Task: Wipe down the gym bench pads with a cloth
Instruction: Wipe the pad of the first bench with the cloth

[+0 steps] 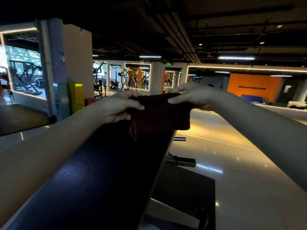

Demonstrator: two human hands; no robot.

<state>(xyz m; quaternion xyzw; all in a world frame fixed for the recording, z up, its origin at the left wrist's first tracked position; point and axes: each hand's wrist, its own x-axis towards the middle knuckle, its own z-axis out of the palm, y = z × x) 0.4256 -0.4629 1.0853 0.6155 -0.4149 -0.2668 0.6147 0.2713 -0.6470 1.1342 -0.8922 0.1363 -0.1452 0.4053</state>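
Observation:
A dark maroon cloth (159,113) hangs folded between both my hands, just above the far end of the black bench pad (99,171). My left hand (116,107) pinches the cloth's upper left corner. My right hand (191,97) pinches its upper right edge between thumb and fingers. The pad runs from the lower left of the view up toward the cloth, and the cloth's lower edge hangs close over it. Whether the cloth touches the pad I cannot tell.
The bench's metal frame and foot (181,161) stand on the glossy floor (232,163) to the right, over a dark mat (187,193). A pillar with a yellow box (76,97) rises at the left. Gym machines (131,78) stand far behind.

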